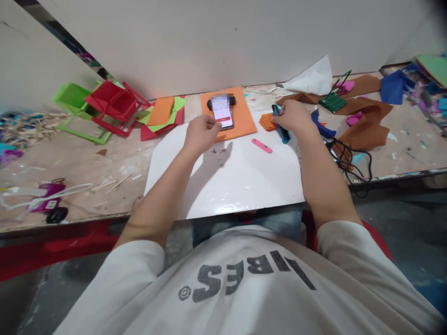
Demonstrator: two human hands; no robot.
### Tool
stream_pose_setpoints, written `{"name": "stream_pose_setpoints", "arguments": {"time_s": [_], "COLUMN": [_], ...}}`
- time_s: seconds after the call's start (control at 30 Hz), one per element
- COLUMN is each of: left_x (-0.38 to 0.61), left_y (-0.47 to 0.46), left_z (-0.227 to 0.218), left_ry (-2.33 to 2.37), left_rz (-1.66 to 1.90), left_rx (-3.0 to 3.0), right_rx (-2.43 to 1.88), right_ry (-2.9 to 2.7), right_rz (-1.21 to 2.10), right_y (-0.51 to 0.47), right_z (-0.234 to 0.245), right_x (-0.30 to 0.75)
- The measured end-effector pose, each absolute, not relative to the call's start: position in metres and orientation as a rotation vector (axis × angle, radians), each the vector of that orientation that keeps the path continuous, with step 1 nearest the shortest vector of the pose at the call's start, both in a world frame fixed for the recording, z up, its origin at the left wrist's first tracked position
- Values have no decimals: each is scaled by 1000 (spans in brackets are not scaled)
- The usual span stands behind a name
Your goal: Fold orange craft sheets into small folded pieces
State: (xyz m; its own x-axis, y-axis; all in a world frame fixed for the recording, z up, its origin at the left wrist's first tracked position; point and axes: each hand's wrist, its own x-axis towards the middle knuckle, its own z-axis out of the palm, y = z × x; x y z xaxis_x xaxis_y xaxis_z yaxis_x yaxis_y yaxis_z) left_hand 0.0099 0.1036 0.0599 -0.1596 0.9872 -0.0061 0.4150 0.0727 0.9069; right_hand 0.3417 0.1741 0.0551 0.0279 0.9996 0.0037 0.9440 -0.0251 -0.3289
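My left hand (203, 131) is at the lower left edge of a phone (225, 122) with a lit screen. Its fingers are curled together, the thumb by the screen; whether anything is between them is hidden. The phone leans on a dark rounded support (210, 103) on an orange sheet (246, 122). My right hand (291, 115) closes around the upper part of a narrow blue and black tool (285, 135), perhaps a stapler. Just left of it lies a stack of small orange pieces (266, 122). A pink flat-handled tool (261, 145) rests on the white board (240, 179) between my arms.
Green and red miniature folding chairs (113, 104) stand at the left beside coloured sheets (160, 111). Brown scraps (370, 121), a black cable (349, 160) and a blue curved piece (321, 125) lie right. A purple device (49, 196) sits near the front left edge.
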Motion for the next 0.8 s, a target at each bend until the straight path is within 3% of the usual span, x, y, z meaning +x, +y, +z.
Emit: {"name": "stream_pose_setpoints", "arguments": {"time_s": [0.13,0.33,0.8], "left_x": [-20,-29,-38], "left_y": [100,116,124], "left_z": [34,16,0], "left_ry": [1863,1732,1663], "left_rz": [820,375,490], "left_rx": [2002,2374,2504], "right_rx": [-2014,-1673,-1482], "right_ry": [-1900,-2068,-2492], "right_rz": [229,128,173], "right_y": [170,149,130], "right_z": [60,51,13], "right_x": [338,293,252]}}
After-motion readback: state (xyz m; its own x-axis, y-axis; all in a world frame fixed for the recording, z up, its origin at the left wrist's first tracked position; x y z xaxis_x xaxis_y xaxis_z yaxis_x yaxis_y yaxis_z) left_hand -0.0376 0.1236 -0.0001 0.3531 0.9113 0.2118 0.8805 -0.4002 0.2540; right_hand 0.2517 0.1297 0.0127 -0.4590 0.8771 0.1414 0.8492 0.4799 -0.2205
